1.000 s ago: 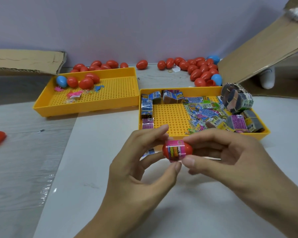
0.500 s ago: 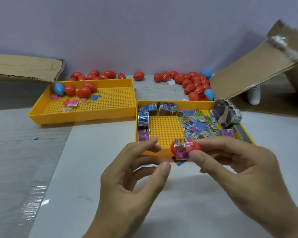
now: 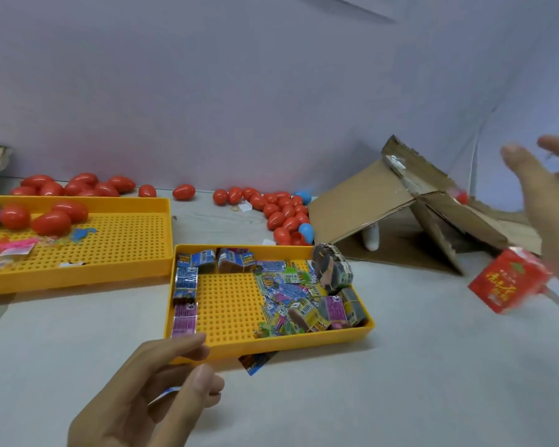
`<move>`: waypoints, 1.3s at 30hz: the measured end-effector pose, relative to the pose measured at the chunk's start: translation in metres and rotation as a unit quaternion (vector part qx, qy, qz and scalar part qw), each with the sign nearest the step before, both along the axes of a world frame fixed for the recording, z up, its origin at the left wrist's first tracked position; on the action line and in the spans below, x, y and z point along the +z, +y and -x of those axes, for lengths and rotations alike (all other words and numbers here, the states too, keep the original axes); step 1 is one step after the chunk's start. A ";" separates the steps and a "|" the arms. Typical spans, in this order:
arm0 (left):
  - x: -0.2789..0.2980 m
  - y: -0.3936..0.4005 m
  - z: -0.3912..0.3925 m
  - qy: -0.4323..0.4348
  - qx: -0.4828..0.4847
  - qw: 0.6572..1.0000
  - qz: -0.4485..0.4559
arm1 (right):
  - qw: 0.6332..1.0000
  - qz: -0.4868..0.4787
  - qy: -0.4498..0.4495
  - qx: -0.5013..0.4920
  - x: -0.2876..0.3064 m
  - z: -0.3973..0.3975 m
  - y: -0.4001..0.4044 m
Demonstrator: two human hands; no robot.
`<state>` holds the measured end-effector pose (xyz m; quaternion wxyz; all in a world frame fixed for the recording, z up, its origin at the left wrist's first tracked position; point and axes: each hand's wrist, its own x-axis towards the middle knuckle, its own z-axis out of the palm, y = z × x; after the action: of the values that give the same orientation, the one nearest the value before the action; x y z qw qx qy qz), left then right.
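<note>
fig.: hands apart, label tray between

l. hand [image 3: 149, 395]: fingers loosely curved, thumb & forefinger apart, pinching nothing. near yellow perforated plastic tray [image 3: 271, 345]: glossy printed labels [image 3: 288, 295], some w/ a "6"; other print too small to read. red carton [image 3: 505, 283]: gold print, blurred. r. hand [image 3: 549, 195]: fingers spread, blurred. wrapped red egg [image 3: 461, 196] just beside it, seen against corrugated cardboard [image 3: 368, 201]. far: smooth red eggs [image 3: 284, 214].

Yellow perforated tray [image 3: 271, 345], red eggs [image 3: 276, 219], blue egg [image 3: 306, 232], gold-printed red carton [image 3: 504, 283].
</note>
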<state>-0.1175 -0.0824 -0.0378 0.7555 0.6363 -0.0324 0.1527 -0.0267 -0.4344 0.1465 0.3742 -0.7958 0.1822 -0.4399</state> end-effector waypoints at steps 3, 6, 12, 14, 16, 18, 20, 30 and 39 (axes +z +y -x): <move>-0.003 0.003 -0.004 -0.019 -0.020 0.999 -0.025 | 0.976 -0.128 -0.039 0.172 -0.043 0.027 0.067; -0.003 -0.001 -0.002 -0.070 -0.001 0.995 -0.077 | 0.896 -0.242 0.075 0.364 -0.112 0.057 0.147; 0.028 0.012 -0.020 -0.130 0.069 0.980 -0.133 | 0.778 -0.265 0.216 0.526 -0.161 0.088 0.210; 0.046 0.036 -0.049 -0.137 0.144 0.958 -0.207 | 0.774 -0.287 0.239 0.512 -0.164 0.085 0.210; 0.058 0.069 -0.097 -0.105 0.238 0.915 -0.307 | 0.769 -0.298 0.240 0.511 -0.164 0.079 0.211; 0.064 0.104 -0.150 0.035 0.274 0.860 -0.429 | 0.764 -0.300 0.247 0.515 -0.166 0.075 0.212; 0.060 0.129 -0.187 0.183 0.215 0.785 -0.551 | 0.752 -0.310 0.264 0.518 -0.166 0.075 0.212; 0.071 0.082 -0.147 -0.015 0.121 0.887 -0.446 | 0.733 -0.319 0.260 0.542 -0.167 0.070 0.207; 0.044 -0.004 -0.019 0.011 -0.101 0.994 0.045 | 0.715 -0.385 0.209 0.545 -0.163 0.074 0.203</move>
<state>-0.0982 -0.0867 0.0058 0.7950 0.5970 -0.0817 0.0698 -0.1011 -0.2310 -0.0166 0.7753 -0.6163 -0.0564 0.1262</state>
